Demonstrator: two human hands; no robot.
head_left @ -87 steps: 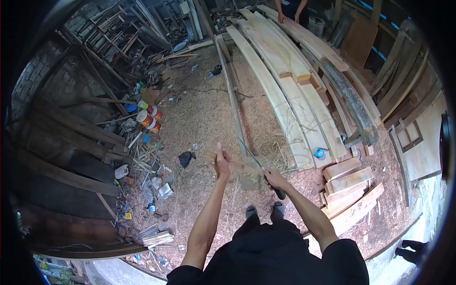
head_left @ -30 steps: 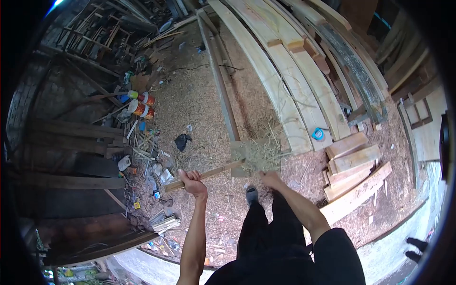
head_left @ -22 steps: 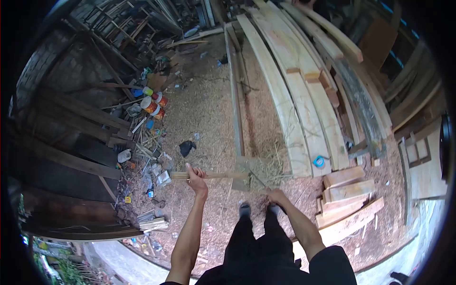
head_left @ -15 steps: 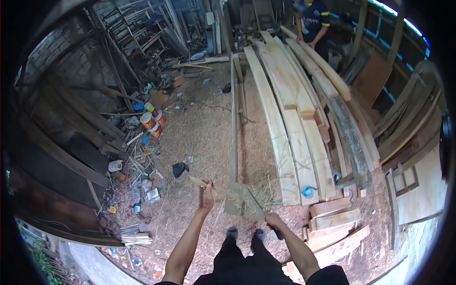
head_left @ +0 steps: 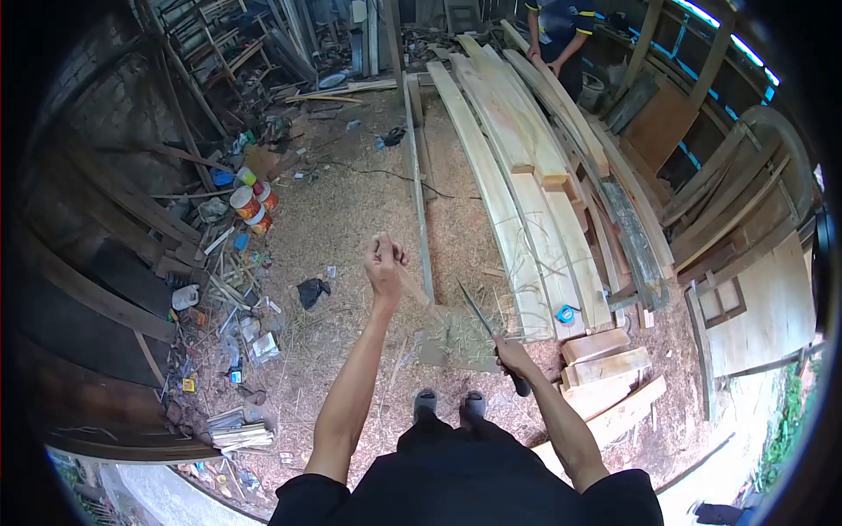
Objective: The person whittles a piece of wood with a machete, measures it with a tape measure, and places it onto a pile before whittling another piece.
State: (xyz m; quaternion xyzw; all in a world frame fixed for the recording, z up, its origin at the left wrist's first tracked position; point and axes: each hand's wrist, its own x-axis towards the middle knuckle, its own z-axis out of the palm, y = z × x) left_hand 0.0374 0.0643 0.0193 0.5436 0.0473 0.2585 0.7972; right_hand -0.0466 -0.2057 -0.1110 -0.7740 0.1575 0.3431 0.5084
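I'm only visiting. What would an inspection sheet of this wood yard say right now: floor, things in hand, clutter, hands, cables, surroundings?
Surface: sawdust floor, strewn with shavings and straw.
Job's things: wooden stick, held slanting; knife, blade pointing up and away.
Clutter: paint cans, black rag, scraps along the left; blue tape measure by the planks.
Hands: left hand closed on the wooden stick; right hand closed on the knife handle.
Cables: black cable lying across the floor.
Surroundings: long planks, short wood blocks, another person at the far end.
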